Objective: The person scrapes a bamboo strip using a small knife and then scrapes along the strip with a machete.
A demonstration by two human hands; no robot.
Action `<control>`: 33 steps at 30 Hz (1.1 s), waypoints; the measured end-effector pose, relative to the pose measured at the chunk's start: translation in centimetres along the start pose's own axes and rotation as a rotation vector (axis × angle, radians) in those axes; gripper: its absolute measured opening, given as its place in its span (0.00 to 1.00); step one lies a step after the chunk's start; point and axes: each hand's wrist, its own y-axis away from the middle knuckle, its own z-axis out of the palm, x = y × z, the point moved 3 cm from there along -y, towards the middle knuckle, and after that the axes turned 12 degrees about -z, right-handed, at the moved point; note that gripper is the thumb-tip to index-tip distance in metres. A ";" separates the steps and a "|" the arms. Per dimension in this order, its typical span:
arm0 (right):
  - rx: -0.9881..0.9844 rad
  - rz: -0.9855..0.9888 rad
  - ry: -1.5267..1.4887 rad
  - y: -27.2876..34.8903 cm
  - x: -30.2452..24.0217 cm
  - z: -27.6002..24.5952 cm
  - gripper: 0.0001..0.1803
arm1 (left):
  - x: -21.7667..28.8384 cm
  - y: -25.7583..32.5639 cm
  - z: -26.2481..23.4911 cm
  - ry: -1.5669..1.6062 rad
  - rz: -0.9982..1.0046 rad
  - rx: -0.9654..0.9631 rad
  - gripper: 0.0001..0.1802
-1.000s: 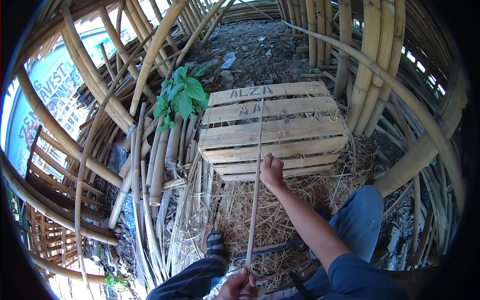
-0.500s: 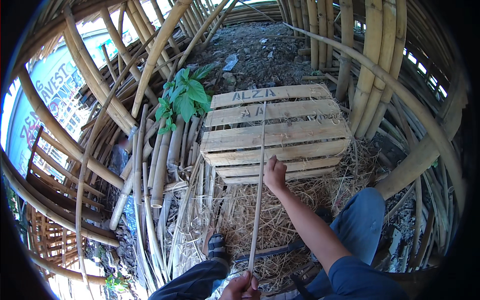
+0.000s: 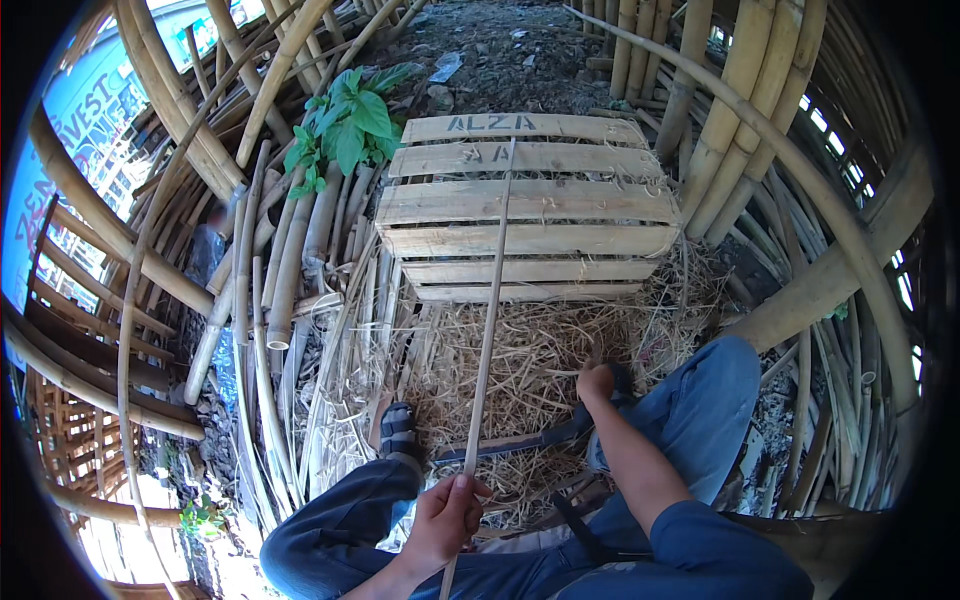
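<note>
My left hand is closed around the lower part of a long, thin bamboo strip. The strip slants up and away from me, and its far end lies over a slatted wooden crate. My right hand hangs low over the straw by my right foot, apart from the strip; its fingers are blurred and partly hidden. Just below it, a long dark tool like a machete lies across the straw between my feet. What the right hand holds, if anything, does not show.
Loose straw covers the ground before the crate. Bamboo poles and a leafy green plant are at the left. Upright bamboo posts and a slanting beam stand at the right. Rubble lies behind the crate.
My right hand has left the strip beside the crate and come down toward the straw near my right foot. My left hand, holding the strip, has come further into view. The view has tilted downward.
</note>
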 end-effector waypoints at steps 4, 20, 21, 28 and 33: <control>0.078 -0.029 0.113 0.6 2.4 -0.8 0.22 | -0.4 -0.4 -0.3 -0.146 0.106 0.086 0.18; -0.329 -0.684 0.470 4.0 -0.8 -2.2 0.21 | 0.7 0.2 0.1 -0.765 0.547 0.505 0.07; -0.546 -0.805 0.478 5.9 -1.4 -0.7 0.19 | 0.9 0.2 0.0 -0.779 0.572 0.524 0.07; -0.626 -1.147 0.855 11.6 2.9 6.3 0.17 | 1.1 0.5 -0.1 -0.837 0.630 0.568 0.07; -0.705 -1.052 0.870 10.6 3.7 6.8 0.18 | 1.0 0.5 0.2 -0.881 0.660 0.567 0.07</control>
